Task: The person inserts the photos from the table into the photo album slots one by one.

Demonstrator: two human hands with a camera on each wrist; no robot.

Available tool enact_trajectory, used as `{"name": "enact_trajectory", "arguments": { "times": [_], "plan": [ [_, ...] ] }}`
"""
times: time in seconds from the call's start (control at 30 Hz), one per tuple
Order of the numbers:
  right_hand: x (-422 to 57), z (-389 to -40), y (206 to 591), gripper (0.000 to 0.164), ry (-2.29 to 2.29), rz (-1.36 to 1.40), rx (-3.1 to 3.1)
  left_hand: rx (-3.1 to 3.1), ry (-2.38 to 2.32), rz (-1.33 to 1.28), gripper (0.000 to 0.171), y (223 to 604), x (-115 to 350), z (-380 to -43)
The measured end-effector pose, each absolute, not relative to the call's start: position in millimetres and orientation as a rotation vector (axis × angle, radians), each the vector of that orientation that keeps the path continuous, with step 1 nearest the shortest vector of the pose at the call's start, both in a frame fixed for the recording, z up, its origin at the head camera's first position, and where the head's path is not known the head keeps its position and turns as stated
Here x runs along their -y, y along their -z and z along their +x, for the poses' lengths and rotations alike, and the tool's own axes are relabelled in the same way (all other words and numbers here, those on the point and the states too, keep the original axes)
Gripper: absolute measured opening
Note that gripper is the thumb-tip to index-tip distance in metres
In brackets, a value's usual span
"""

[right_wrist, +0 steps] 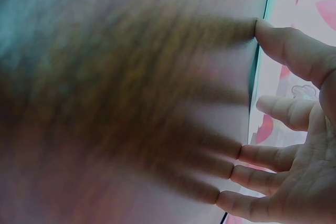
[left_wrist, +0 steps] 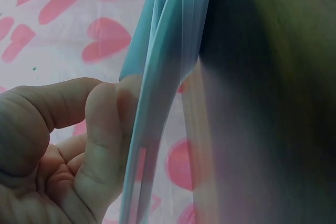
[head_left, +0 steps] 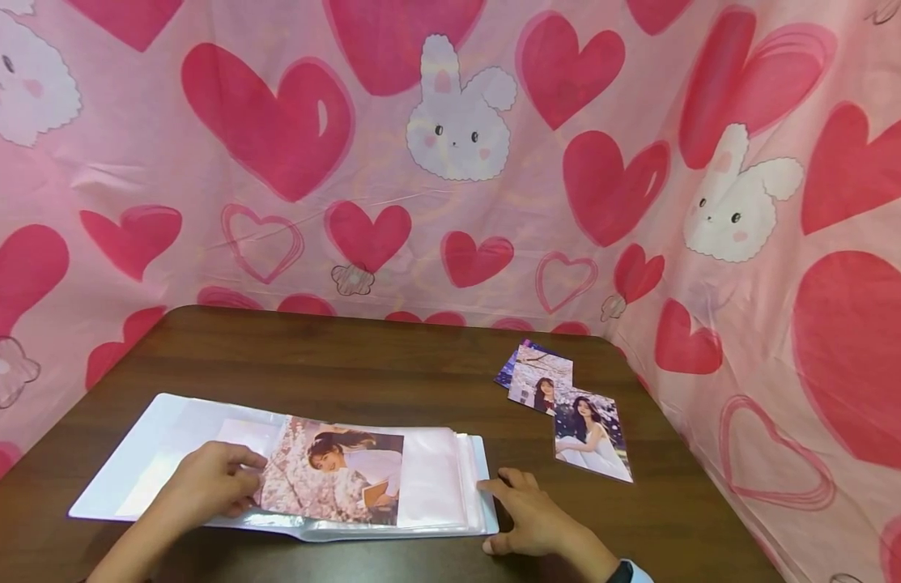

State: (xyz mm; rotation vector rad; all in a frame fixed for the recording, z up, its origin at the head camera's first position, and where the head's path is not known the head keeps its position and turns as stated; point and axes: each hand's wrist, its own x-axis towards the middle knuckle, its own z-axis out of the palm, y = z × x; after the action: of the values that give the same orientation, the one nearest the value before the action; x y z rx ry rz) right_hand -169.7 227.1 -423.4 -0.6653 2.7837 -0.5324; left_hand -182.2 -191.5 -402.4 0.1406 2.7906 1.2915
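Observation:
A photo album (head_left: 166, 453) with a white cover and clear sleeves lies spread on the table. Across its spine and right-hand sleeve is a photo (head_left: 333, 474) of a person among pink blossoms. My left hand (head_left: 217, 479) pinches the photo's left edge between thumb and fingers; in the left wrist view, the left hand's fingertips (left_wrist: 102, 114) are partly hidden behind a sheet. At the album's right edge, my right hand (head_left: 530, 514) rests with fingers spread, its index fingertip touching the pages. The right wrist view shows the right hand's fingers (right_wrist: 268, 158) extended along an edge.
Several loose photos lie overlapped at the table's right rear, with a photo of a person in a white dress (head_left: 592, 433) in front. The brown table (head_left: 348, 356) is bordered by a pink curtain (head_left: 392, 170) with hearts and rabbits at the back and sides.

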Motion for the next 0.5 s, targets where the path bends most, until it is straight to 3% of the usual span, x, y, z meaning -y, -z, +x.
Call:
{"name": "enact_trajectory", "arguments": {
  "times": [0.5],
  "plan": [
    [-228, -170, 426, 0.069, 0.549, -0.682, -2.794, -2.733, -1.348, 0.144, 0.019, 403, 175, -185]
  ]
}}
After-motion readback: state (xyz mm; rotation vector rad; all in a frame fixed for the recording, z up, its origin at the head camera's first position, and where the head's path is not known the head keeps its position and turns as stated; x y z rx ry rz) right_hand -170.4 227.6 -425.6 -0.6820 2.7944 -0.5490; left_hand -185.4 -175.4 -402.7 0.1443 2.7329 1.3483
